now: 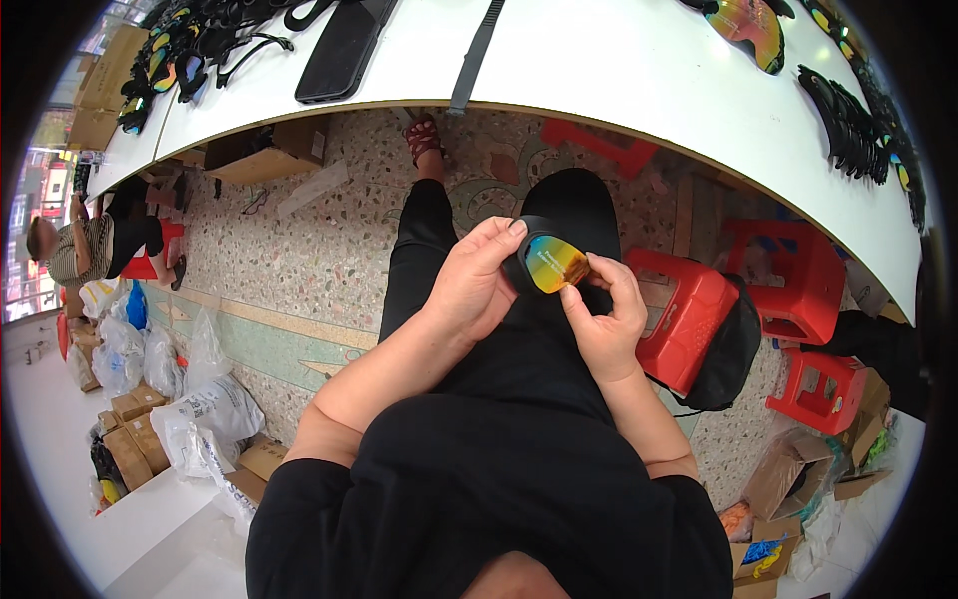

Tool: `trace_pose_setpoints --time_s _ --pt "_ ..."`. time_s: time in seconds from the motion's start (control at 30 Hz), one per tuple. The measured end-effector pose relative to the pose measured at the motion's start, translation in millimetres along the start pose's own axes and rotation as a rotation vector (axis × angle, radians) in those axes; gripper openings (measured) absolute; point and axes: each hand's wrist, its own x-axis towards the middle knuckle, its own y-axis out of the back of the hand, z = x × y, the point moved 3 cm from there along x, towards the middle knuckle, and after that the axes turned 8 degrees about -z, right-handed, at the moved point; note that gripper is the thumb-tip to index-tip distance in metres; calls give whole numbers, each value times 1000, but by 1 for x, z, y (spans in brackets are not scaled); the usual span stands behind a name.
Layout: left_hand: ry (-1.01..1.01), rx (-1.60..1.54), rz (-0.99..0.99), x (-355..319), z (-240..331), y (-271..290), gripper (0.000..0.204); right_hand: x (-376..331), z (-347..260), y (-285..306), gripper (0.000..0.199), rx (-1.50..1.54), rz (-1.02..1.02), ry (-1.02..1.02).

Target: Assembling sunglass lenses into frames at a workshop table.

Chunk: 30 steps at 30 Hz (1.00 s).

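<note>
Above my lap I hold a pair of sunglasses (555, 266) with a black frame and a mirrored lens shading from blue-green to orange. My left hand (473, 278) grips the black frame side, its thumb on top near the rim. On the other side, my right hand (611, 309) pinches the lens edge between thumb and fingers. Small pale print shows on the lens. Part of the frame is hidden behind my fingers and against my black trousers.
A white table (559, 60) curves ahead, bearing a black phone (344, 50), a dark strap (477, 55), a mirrored lens (748, 32) and a row of black frame parts (843, 125). Red stools (689, 319) stand at right. Another person (95, 245) sits far left, near bags and boxes (135, 439).
</note>
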Motion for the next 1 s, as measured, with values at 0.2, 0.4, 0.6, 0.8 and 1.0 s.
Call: trace_pose_setpoints --time_s 0.2,0.4,0.6,0.8,1.0 --pt "7 75 28 -1 -1 0 11 -1 2 1 42 14 -5 -5" --pt "-11 333 108 -2 1 4 10 -5 8 -1 42 98 -27 -25" --pt "-261 978 -14 -18 14 0 25 -10 13 -7 42 285 -43 -159" --pt "-130 930 -188 -34 17 10 46 -9 9 -6 42 302 -74 -140" --pt "65 904 -204 -26 29 4 55 -10 8 -9 42 274 -91 -114"
